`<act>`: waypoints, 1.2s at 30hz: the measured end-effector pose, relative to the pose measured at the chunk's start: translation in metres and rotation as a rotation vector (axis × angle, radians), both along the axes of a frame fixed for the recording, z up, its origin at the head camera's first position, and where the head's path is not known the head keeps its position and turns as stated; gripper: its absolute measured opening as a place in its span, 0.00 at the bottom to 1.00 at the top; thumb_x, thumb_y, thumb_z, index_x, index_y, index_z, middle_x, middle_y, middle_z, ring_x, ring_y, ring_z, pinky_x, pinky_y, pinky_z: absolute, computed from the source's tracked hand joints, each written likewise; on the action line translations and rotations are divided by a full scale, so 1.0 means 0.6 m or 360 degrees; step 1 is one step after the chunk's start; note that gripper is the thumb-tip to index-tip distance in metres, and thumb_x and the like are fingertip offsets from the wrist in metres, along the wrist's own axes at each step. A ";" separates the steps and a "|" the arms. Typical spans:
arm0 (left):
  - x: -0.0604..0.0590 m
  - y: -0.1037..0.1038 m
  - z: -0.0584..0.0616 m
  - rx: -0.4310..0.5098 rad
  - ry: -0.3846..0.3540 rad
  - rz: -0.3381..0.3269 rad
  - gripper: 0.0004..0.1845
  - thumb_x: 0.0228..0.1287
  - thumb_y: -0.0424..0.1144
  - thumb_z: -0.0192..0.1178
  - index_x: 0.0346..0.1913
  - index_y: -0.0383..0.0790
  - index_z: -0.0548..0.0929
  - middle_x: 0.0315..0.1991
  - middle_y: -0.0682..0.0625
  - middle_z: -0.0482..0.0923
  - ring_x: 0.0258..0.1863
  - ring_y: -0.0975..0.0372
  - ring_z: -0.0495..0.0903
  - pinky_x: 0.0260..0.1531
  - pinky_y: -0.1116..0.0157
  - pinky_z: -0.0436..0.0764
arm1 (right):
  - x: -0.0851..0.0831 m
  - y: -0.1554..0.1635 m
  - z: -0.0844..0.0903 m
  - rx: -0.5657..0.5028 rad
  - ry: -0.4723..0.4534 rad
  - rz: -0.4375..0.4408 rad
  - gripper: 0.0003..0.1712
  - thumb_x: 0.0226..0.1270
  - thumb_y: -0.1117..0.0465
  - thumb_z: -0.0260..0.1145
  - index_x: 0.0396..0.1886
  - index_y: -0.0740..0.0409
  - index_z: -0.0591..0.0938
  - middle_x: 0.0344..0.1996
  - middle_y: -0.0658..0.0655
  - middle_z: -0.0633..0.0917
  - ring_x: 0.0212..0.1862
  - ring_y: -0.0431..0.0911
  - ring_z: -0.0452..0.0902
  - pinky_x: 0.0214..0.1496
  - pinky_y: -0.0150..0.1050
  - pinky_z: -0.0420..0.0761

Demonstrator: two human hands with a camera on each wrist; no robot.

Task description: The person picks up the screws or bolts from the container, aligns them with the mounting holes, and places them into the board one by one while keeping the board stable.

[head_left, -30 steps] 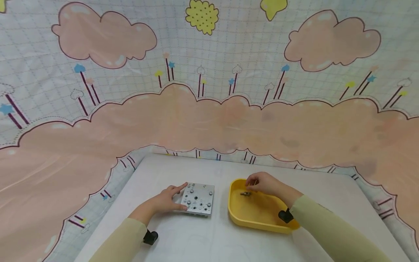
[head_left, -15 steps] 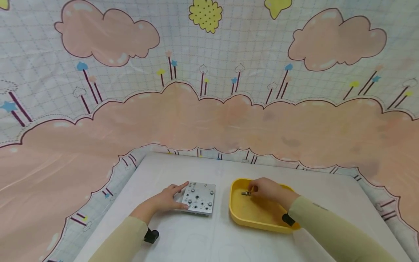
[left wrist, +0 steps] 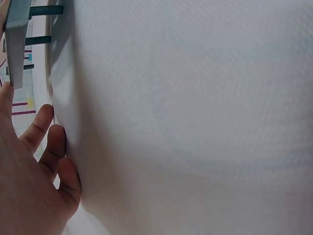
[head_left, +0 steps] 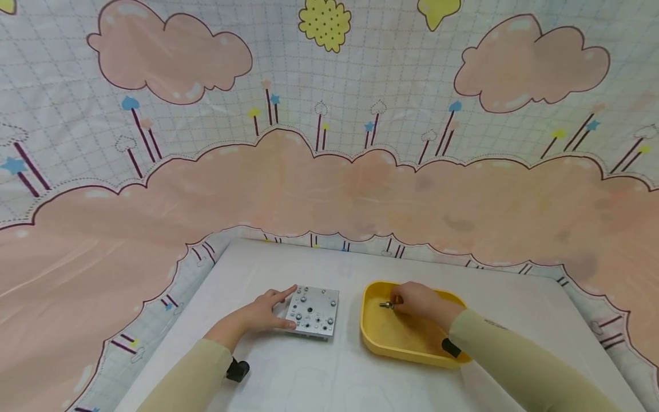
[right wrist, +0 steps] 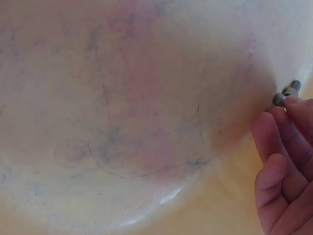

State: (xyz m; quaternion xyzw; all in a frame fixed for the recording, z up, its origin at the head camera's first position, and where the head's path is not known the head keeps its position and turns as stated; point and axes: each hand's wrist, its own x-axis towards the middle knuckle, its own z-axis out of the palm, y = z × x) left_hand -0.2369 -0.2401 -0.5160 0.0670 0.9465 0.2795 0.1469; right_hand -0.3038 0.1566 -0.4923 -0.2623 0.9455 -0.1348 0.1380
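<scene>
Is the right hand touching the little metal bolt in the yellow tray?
Touching. The right wrist view shows the right hand's fingertips on the bolt inside the yellow tray.

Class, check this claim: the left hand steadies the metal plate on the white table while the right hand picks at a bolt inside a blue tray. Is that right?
Not quite. The tray is yellow, not blue, as the head view shows. The rest holds: the left hand steadies the metal plate on the white table, and the right hand picks at a bolt inside the tray.
</scene>
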 end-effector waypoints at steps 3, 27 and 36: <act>0.000 -0.001 -0.001 0.0008 -0.0009 0.0000 0.54 0.46 0.62 0.74 0.77 0.64 0.58 0.68 0.42 0.65 0.68 0.41 0.64 0.61 0.35 0.64 | 0.002 -0.001 -0.001 0.0005 -0.0002 0.0005 0.03 0.64 0.63 0.71 0.35 0.52 0.84 0.28 0.45 0.80 0.31 0.42 0.71 0.40 0.40 0.77; 0.004 0.002 -0.001 0.0011 0.0004 -0.0004 0.53 0.48 0.61 0.75 0.77 0.63 0.59 0.68 0.43 0.65 0.68 0.42 0.64 0.62 0.36 0.64 | 0.012 0.004 -0.002 -0.0032 -0.0074 0.0144 0.05 0.63 0.65 0.71 0.35 0.49 0.85 0.30 0.43 0.80 0.33 0.41 0.71 0.43 0.41 0.78; 0.003 0.000 -0.001 0.0010 0.0012 -0.0005 0.53 0.48 0.60 0.75 0.77 0.62 0.58 0.68 0.43 0.65 0.68 0.43 0.64 0.62 0.37 0.65 | 0.014 0.003 -0.001 0.0005 -0.0091 0.0058 0.04 0.63 0.65 0.72 0.34 0.50 0.86 0.29 0.44 0.80 0.33 0.42 0.72 0.44 0.41 0.79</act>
